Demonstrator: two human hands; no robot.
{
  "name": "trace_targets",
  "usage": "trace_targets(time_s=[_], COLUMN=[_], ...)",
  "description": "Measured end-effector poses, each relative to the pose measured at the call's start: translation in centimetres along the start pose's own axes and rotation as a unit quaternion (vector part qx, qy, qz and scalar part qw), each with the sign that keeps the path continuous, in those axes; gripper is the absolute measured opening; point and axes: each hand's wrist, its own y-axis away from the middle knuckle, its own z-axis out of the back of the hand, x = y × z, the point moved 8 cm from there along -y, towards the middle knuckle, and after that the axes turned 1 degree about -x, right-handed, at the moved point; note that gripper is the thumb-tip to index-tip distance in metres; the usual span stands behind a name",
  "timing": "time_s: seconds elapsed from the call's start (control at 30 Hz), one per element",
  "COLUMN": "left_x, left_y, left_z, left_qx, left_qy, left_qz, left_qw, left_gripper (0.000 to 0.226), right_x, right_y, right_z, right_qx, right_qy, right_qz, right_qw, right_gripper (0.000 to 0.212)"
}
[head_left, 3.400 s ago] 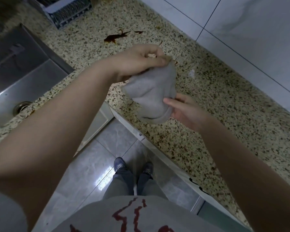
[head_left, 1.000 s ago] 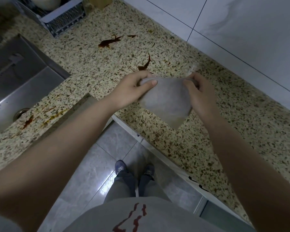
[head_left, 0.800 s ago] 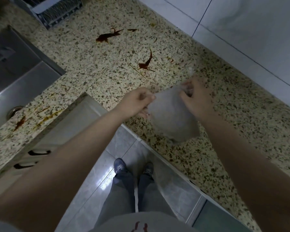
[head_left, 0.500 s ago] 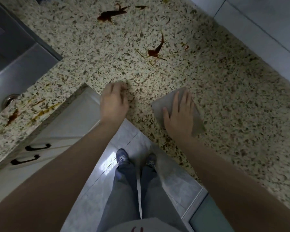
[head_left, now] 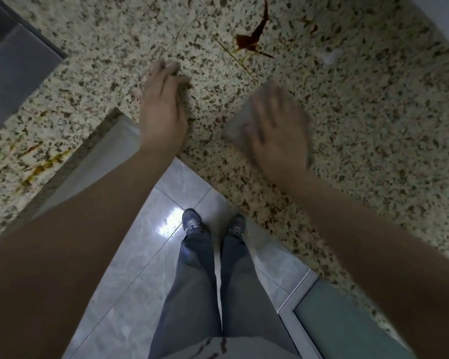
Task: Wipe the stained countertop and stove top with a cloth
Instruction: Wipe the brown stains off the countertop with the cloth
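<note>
The right hand (head_left: 278, 130) lies flat with fingers spread on the grey cloth (head_left: 240, 125), pressing it against the speckled desk (head_left: 373, 112); hand and cloth are both blurred, so the cloth's outline is hard to read, but its grey edge shows to the left of the palm and along the right of the wrist. The left hand (head_left: 163, 107) rests beside it on the desk, holding nothing, fingers straight and close together with the tips touching the stone near the inner corner of the desk. The two hands are near each other but apart, with bare stone between them.

Beyond the cloth, toward the wall, a dark red-brown stain (head_left: 252, 37) sits on the desk, a thin trail running from it. More brownish and yellowish streaks (head_left: 36, 161) mark the desk at the far left, next to the steel sink (head_left: 13, 66). Below the arms are a glossy tiled floor (head_left: 130, 268), grey trousers (head_left: 213, 294) and dark blue shoes (head_left: 192, 222).
</note>
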Motion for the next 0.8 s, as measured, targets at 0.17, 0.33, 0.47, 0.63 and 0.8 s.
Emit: trace_targets(time_s=[0.17,0.33,0.47,0.63,0.8], left_x=[-0.3,-0.6,-0.8,-3.1,-8.6], left_y=[0.0,0.2,0.4,1.0,2.8], left_z=[-0.7,-0.5,-0.6,-1.3,-4.4], left_qx=[-0.024,-0.061,-0.057,-0.045,-0.057], left_qy=[-0.006,-0.033,-0.038,-0.057,-0.039], left_qz=[0.005,-0.006,-0.015,-0.002,0.057], left_qw=[1.0,0.998,0.997,0.997,0.996], left_gripper=[0.037,0.035,0.037,0.045,0.045], right_x=[-0.4,6.0,-4.9,2.6,-2.9], right_y=[0.2,3.3,-0.3,7.7,6.0], right_z=[1.4,0.7,2.4,1.2,2.0], right_qx=[-0.047,0.017,-0.005,-0.013,0.011], right_qy=[0.026,-0.018,0.011,-0.027,-0.021], right_qz=[-0.134,0.133,-0.031,-0.069,0.061], right_qw=[0.99,0.991,0.999,0.997,0.998], right_gripper=[0.061,0.056,0.062,0.059,0.054])
